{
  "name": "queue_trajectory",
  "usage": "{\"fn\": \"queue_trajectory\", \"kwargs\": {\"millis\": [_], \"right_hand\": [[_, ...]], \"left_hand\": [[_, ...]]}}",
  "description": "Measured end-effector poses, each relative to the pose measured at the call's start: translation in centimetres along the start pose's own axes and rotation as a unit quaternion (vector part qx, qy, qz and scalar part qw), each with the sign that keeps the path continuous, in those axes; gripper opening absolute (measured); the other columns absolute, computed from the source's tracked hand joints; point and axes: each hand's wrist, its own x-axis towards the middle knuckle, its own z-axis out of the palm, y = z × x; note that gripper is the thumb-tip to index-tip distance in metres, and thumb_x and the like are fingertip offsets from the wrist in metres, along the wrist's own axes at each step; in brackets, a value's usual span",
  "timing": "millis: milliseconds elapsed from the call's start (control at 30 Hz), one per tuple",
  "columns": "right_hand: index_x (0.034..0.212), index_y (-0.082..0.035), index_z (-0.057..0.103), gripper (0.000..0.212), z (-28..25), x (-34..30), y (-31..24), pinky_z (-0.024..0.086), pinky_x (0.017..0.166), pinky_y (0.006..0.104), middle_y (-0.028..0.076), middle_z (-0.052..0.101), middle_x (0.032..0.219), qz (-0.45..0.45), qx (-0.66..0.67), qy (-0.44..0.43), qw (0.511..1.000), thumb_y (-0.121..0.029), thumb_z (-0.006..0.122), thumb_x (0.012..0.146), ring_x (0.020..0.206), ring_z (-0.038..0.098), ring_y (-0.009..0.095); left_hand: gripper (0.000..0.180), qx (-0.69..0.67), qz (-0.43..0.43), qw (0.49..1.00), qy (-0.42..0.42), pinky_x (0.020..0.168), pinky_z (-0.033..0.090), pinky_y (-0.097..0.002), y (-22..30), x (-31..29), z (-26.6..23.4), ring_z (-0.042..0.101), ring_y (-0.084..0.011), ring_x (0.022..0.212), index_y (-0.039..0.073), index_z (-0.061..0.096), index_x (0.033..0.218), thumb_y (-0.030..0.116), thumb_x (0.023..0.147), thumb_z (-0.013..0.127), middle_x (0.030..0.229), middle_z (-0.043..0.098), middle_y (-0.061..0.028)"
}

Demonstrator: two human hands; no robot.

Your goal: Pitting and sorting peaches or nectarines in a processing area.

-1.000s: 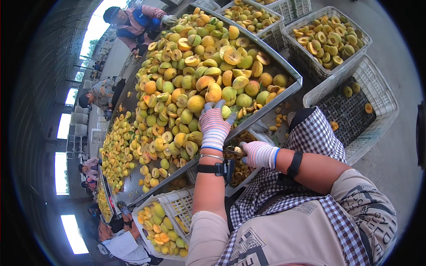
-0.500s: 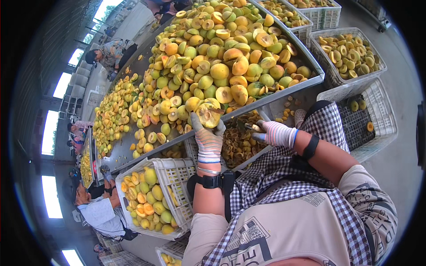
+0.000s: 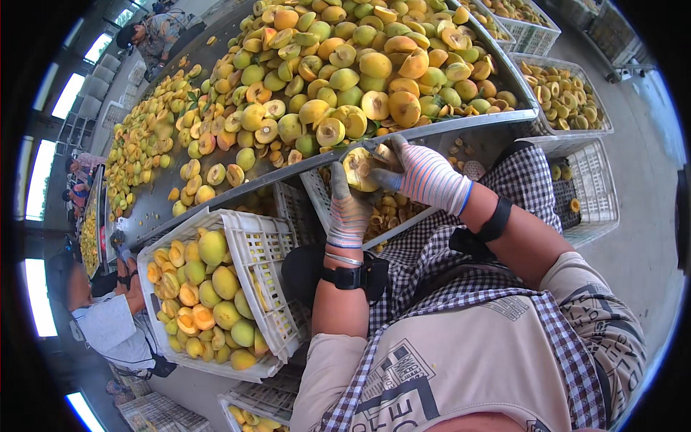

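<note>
Just below the metal rim of the fruit table, my left hand grips a cut yellow peach with its cut face up. My right hand is closed against the right side of the same fruit, fingers and thumb at its edge. Something small and brownish shows by the right fingertips; I cannot tell whether it is a tool or fruit flesh. Both hands wear striped knit gloves with grey fingers. Piled on the table are whole and halved yellow-green peaches. Scraps lie in a crate beneath my hands.
A tilted white crate of peaches stands at my left. To the right are a crate of halves and another crate with a few fruits. Co-workers are at left and far left.
My right hand has moved left and up onto the peach, from holding a small dark thing apart from it. My left hand has shifted slightly right; the whole view has turned.
</note>
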Motion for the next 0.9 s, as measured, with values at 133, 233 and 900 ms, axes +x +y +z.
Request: {"fn": "queue_trajectory", "kwargs": {"millis": [133,233,900], "right_hand": [[0.112,0.002,0.049,0.045,1.0,2.1,1.5,0.05,0.071,0.0381,0.022,0.063,0.091,0.004,0.116,0.075,0.99,-0.028,0.063,0.083,0.085,0.062,0.033],[0.111,0.002,0.05,0.043,0.4,1.5,2.2,0.051,0.071,0.0374,0.02,0.064,0.087,0.035,-0.108,0.043,0.993,-0.028,0.063,0.084,0.082,0.063,0.033],[0.093,0.002,0.05,0.027,3.1,-1.5,-4.9,0.049,0.055,0.0414,0.018,0.06,0.064,-0.033,-0.067,0.068,0.995,-0.024,0.054,0.087,0.062,0.062,0.034]], "left_hand": [[0.064,0.049,0.018,0.998,0.04,0.074,0.049,-0.0293,-0.5,0.1,-1.9,0.053,-0.018,0.102,0.01,0.045,0.125,0.061,0.087,0.042,0.121,0.051,-0.008],[0.067,-0.122,0.0,0.991,0.051,0.056,0.047,-0.0234,0.1,0.4,-2.1,0.058,-0.016,0.086,0.011,0.05,0.118,0.067,0.081,0.048,0.105,0.06,-0.0081],[0.059,0.107,0.205,0.972,0.038,0.095,0.043,-0.0364,-1.3,0.2,-2.0,0.052,-0.0219,0.109,0.009,0.042,0.126,0.056,0.09,0.042,0.119,0.049,-0.011]]}}
